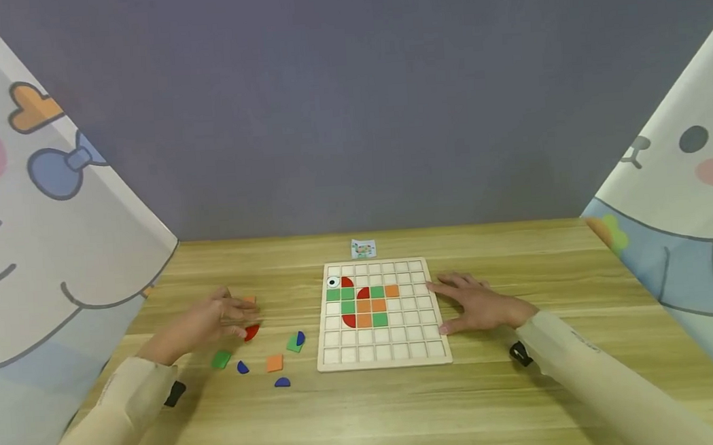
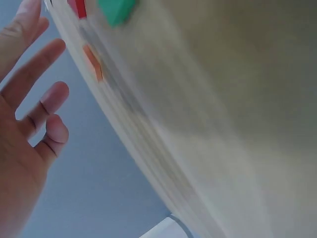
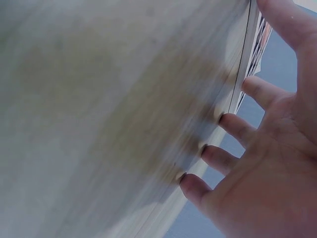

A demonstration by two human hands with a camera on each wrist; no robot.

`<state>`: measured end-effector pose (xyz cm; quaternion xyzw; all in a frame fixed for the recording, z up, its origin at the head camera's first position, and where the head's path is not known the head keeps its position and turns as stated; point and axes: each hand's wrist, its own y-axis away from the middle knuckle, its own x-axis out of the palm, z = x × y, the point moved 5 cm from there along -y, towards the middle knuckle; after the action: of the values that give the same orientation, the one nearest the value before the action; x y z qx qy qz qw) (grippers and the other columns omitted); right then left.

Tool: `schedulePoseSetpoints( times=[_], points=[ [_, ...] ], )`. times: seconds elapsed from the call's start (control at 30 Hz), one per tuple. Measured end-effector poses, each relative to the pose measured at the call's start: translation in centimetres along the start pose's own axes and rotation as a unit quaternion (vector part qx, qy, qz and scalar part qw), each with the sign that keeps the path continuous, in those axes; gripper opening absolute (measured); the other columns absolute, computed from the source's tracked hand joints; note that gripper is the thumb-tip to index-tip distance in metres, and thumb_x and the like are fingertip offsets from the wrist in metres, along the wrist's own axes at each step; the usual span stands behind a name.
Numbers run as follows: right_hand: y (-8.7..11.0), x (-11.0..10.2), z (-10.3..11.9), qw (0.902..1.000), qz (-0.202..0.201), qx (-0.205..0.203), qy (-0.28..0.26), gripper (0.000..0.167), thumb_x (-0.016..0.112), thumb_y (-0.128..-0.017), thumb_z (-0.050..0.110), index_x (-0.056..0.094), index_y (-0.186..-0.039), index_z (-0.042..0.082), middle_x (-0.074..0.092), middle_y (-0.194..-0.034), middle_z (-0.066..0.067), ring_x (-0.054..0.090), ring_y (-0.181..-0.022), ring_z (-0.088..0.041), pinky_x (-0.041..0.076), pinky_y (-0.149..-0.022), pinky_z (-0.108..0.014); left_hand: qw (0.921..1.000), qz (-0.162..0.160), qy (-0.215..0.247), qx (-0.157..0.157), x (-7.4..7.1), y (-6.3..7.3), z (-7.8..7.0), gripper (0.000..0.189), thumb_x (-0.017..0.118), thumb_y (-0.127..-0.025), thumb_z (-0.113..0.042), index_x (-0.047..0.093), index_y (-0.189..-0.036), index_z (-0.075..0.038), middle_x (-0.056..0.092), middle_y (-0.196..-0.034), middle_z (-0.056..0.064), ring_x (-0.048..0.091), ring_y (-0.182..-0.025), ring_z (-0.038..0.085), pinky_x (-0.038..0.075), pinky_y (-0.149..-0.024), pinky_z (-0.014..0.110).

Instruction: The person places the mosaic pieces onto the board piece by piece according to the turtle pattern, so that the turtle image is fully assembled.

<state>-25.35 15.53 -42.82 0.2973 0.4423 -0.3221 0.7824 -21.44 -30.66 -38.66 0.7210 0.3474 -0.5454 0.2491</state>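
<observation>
My left hand (image 1: pixel 221 316) is over the left side of the table, fingers spread and loosely bent, with nothing seen in them. Right by its fingertips lies a red quarter-round tile (image 1: pixel 251 333). An orange tile (image 1: pixel 249 299) is partly hidden behind that hand. In the middle lies a wooden grid board (image 1: pixel 416 348), bearing red, green and orange tiles and a round eye tile (image 1: pixel 333 282) at its upper left. My right hand (image 1: pixel 478 305) rests at the board's right edge, thumb and fingertips spread along it. In the right wrist view its fingertips (image 3: pixel 193 188) touch down on the tabletop.
Left of the board are a green square (image 1: pixel 220 359), a blue half-round (image 1: pixel 243 367), an orange square (image 1: pixel 274 363) and another blue half-round (image 1: pixel 282 382). A blue piece (image 1: pixel 300 337) overlaps a green square (image 1: pixel 293 346). Behind the board lies a small picture card (image 1: pixel 363 249).
</observation>
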Motion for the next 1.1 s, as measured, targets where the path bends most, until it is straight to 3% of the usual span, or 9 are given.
schedulePoseSetpoints(
  times=[0.07,0.23,0.43,0.47,0.57,0.7,0.83,1.1],
  points=[
    [0.0,0.0,0.0,1.0,-0.001,0.0,0.001,0.092,0.065,-0.079,0.059,0.026,-0.151,0.017,0.016,-0.152,-0.02,0.009,-0.136,-0.046,0.013,-0.096,-0.072,0.9994,-0.021,-0.019,0.022,0.4,0.5,-1.1,0.044,0.078,-0.074,-0.022,0.07,-0.115,-0.009,0.064,-0.119,0.006,0.04,-0.083,0.012,0.044,-0.064,0.026],
    [0.2,-0.2,-0.2,1.0,-0.003,-0.004,0.003,0.092,0.064,-0.08,0.06,0.026,-0.151,0.015,0.016,-0.152,-0.021,0.009,-0.136,-0.047,0.013,-0.096,-0.073,0.9942,-0.061,-0.048,0.075,1.2,0.2,-4.2,0.043,0.08,-0.072,-0.023,0.071,-0.112,-0.009,0.066,-0.114,0.004,0.048,-0.085,0.012,0.047,-0.07,0.03],
    [0.3,-0.4,-0.4,0.9999,-0.009,-0.006,0.009,0.092,0.064,-0.079,0.061,0.027,-0.15,0.014,0.017,-0.151,-0.022,0.01,-0.135,-0.047,0.014,-0.095,-0.073,0.9936,-0.037,-0.046,0.096,2.4,-2.2,-6.7,0.038,0.078,-0.075,-0.025,0.073,-0.111,-0.015,0.065,-0.117,-0.001,0.037,-0.076,0.007,0.037,-0.06,0.019],
    [0.3,-0.3,-0.4,0.9999,-0.01,-0.008,0.009,0.093,0.064,-0.079,0.061,0.027,-0.15,0.014,0.018,-0.151,-0.022,0.011,-0.135,-0.048,0.014,-0.094,-0.074,0.9936,-0.031,-0.049,0.097,2.7,-2.5,-6.9,0.036,0.079,-0.075,-0.025,0.073,-0.11,-0.015,0.065,-0.116,-0.001,0.037,-0.075,0.008,0.036,-0.059,0.02],
    [0.2,-0.2,-0.3,0.9999,-0.008,-0.009,0.003,0.093,0.064,-0.079,0.061,0.028,-0.15,0.014,0.018,-0.151,-0.022,0.011,-0.135,-0.049,0.013,-0.094,-0.075,0.9931,-0.015,-0.059,0.1,3.3,-3.1,-7.3,0.034,0.079,-0.075,-0.024,0.074,-0.107,-0.015,0.065,-0.115,-0.001,0.053,-0.085,0.012,0.047,-0.077,0.029],
    [0.1,0.1,-0.2,0.9999,-0.007,-0.009,-0.003,0.092,0.065,-0.079,0.059,0.028,-0.15,0.014,0.018,-0.151,-0.022,0.011,-0.135,-0.048,0.012,-0.094,-0.075,0.993,-0.004,-0.053,0.105,3.8,-3.8,-7.8,0.03,0.08,-0.075,-0.021,0.075,-0.104,-0.014,0.067,-0.11,-0.002,0.055,-0.089,0.012,0.047,-0.083,0.033],
    [0.1,0.2,-0.3,1.0,-0.006,-0.007,-0.002,0.091,0.065,-0.079,0.06,0.027,-0.15,0.016,0.017,-0.152,-0.02,0.01,-0.136,-0.047,0.012,-0.094,-0.075,0.9928,-0.008,-0.044,0.111,3.9,-4.4,-8.2,0.026,0.082,-0.072,-0.018,0.076,-0.097,-0.015,0.067,-0.101,-0.007,0.043,-0.079,0.006,0.042,-0.065,0.019],
    [0.1,0.2,-0.3,1.0,-0.006,-0.003,-0.002,0.093,0.065,-0.078,0.061,0.027,-0.151,0.017,0.016,-0.152,-0.019,0.009,-0.136,-0.046,0.012,-0.096,-0.074,0.9907,-0.009,-0.058,0.123,4.0,-4.7,-8.6,0.023,0.084,-0.068,-0.011,0.076,-0.089,-0.013,0.067,-0.091,-0.008,0.049,-0.081,0.008,0.046,-0.068,0.018]
  ],
)
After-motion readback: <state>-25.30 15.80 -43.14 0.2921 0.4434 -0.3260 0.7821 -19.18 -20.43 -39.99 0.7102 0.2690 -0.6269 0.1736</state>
